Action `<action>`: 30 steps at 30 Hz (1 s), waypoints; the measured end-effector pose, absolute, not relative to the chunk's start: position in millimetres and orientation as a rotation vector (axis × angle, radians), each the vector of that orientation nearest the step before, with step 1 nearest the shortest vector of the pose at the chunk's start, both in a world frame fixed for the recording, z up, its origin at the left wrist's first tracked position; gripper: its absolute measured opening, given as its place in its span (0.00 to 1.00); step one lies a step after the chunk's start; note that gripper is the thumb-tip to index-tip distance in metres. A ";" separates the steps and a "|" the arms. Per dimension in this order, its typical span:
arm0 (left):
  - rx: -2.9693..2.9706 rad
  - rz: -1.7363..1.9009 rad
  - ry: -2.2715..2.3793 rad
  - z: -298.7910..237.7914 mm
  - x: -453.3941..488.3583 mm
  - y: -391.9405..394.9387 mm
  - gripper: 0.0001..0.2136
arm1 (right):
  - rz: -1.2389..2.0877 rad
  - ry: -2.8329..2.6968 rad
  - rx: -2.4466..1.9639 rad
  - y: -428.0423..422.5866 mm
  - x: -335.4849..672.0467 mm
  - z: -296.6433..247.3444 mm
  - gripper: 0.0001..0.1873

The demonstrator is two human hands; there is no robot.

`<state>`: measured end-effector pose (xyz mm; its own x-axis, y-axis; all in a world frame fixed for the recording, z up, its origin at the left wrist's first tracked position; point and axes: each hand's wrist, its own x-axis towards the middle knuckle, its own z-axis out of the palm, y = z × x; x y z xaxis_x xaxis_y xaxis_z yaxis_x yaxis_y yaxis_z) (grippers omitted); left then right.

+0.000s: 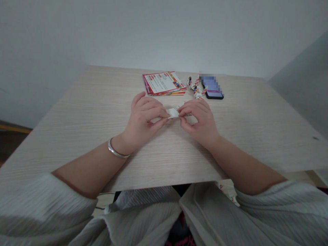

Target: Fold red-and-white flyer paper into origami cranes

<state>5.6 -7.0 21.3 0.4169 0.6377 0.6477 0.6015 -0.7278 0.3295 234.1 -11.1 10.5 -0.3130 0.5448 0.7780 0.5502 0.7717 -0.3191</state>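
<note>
A small folded piece of white paper (173,112) sits between both hands, just above the light wooden table (89,112). My left hand (145,116) pinches its left end with thumb and curled fingers; a silver bangle circles that wrist. My right hand (198,118) pinches the paper's right end, fingers pressed together. Most of the paper is hidden by the fingers.
Behind the hands lies a stack of red-and-white printed sheets (164,83). To its right are a few small folded paper figures (195,87) and a dark phone (212,87) with a lit screen. A plain wall stands behind the table.
</note>
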 end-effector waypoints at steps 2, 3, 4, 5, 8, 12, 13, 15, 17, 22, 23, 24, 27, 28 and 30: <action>2.593 1.292 1.176 19.5 4.2 -6.7 0.12 | 0.001 -1.944 -0.845 -10.3 235.4 9.6 0.07; 2.586 1.324 1.196 18.6 3.3 -6.5 0.11 | 0.004 -1.919 -0.868 -9.6 236.2 8.8 0.07; 2.580 1.343 1.217 17.8 2.5 -6.4 0.11 | 0.008 -1.890 -0.897 -8.6 237.0 7.8 0.06; 2.576 1.345 1.237 17.4 1.7 -6.2 0.11 | 0.022 -1.860 -0.932 -7.7 237.8 6.7 0.06; 2.554 1.321 1.299 17.7 0.4 -5.3 0.09 | 0.200 -1.772 -1.040 -6.2 239.2 3.6 0.04; 2.483 1.385 1.359 17.9 0.0 -2.2 0.08 | 0.520 -1.640 -1.158 -8.4 238.6 3.0 0.06; 2.469 1.395 1.366 17.5 -0.1 -1.3 0.08 | 0.586 -1.611 -1.179 -9.0 238.2 3.4 0.08; 2.447 1.385 1.375 16.3 -0.4 0.3 0.08 | 0.738 -1.551 -1.198 -9.4 237.6 4.0 0.12; 2.429 1.375 1.363 14.8 -0.6 1.6 0.08 | 0.889 -1.495 -1.190 -8.4 237.0 3.8 0.18; 2.328 1.439 1.265 10.2 -2.3 5.2 0.10 | 1.020 -1.420 -1.143 -3.4 236.3 -0.3 0.24; 2.297 1.455 1.260 9.2 -2.8 5.8 0.11 | 1.031 -1.418 -1.137 -2.5 236.5 -1.2 0.24; 2.270 1.464 1.265 8.4 -3.3 6.3 0.11 | 1.041 -1.419 -1.138 -1.8 236.8 -2.0 0.24; 2.224 1.428 1.304 6.3 -3.5 7.4 0.06 | 1.064 -1.412 -1.160 0.3 238.1 -3.8 0.25; 2.211 1.410 1.314 5.6 -3.0 7.7 0.05 | 1.071 -1.403 -1.168 1.2 238.4 -4.3 0.25; 2.161 1.393 1.308 3.7 -1.2 8.7 0.03 | 1.077 -1.380 -1.177 3.0 238.9 -5.6 0.26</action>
